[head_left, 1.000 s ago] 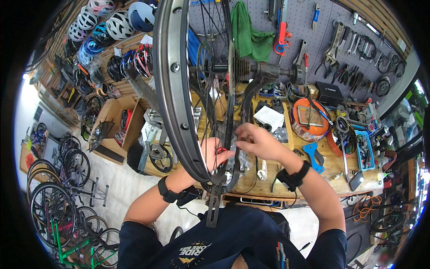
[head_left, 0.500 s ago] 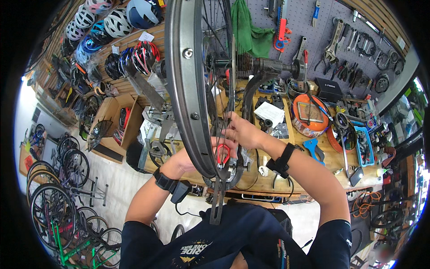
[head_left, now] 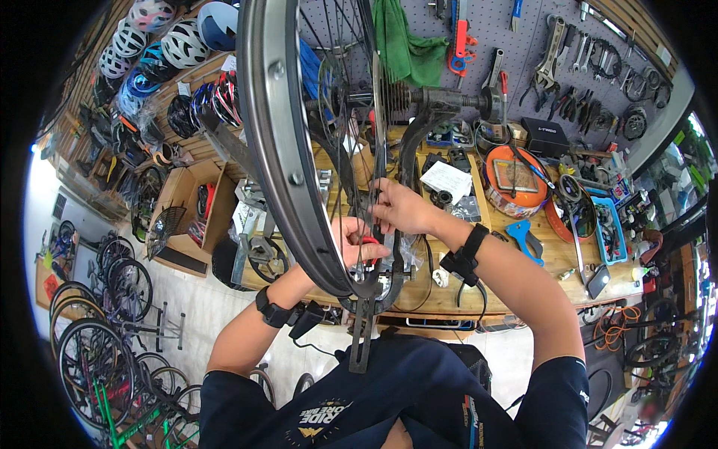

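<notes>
A bicycle wheel with a grey metal rim [head_left: 283,142] stands upright in a dark truing stand [head_left: 419,138], its hub held between the stand's arms. My left hand [head_left: 351,245] reaches around the lower part of the rim, closed on a small red spoke wrench [head_left: 369,241] that is mostly covered by the fingers. Just to the right and a little farther off, my right hand [head_left: 404,209] has its fingertips bent together at the spokes [head_left: 345,161]. Whether those fingers grip a spoke or only touch it is hard to see.
On the wooden bench [head_left: 479,288] to the right lie a blue tool [head_left: 525,241], an orange round tin [head_left: 514,179], a blue tray [head_left: 609,228] and a phone [head_left: 597,280]. A cardboard box [head_left: 187,217] stands at left. Tools and a green cloth [head_left: 404,49] hang behind.
The rim appears farther left and at a slightly different angle. My left fingers now cover more of the red spoke wrench. My right hand stays by the spokes.
</notes>
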### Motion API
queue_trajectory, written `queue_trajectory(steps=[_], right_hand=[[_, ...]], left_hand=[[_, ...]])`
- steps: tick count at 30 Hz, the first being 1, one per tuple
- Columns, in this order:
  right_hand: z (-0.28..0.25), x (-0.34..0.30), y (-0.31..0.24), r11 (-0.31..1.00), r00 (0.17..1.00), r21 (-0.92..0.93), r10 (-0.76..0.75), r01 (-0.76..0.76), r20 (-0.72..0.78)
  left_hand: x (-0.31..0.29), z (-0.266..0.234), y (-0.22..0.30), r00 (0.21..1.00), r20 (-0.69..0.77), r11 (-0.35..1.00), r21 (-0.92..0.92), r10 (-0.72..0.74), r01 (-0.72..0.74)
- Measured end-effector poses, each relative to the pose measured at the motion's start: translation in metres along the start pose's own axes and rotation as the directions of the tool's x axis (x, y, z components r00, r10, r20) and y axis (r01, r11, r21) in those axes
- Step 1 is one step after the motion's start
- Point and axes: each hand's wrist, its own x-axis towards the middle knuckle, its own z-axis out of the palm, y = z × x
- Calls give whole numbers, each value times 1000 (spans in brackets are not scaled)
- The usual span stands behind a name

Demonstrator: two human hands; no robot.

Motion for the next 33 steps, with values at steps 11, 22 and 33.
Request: queue_trajectory(steps=[11,22,33], right_hand=[[-12,0,15,997,1000,-67,-26,24,-18],[-12,-29,-12,982,999,-183,-37,35,-7],[-21,-52,-8,998,1000,61,16,-16,-5]], left_hand=[[8,9,-10,985,-63,904,411,159,-120],[11,10,-8,966,9,808,546,257,-220],[2,-14,2,886,452,869,-474,103,141]])
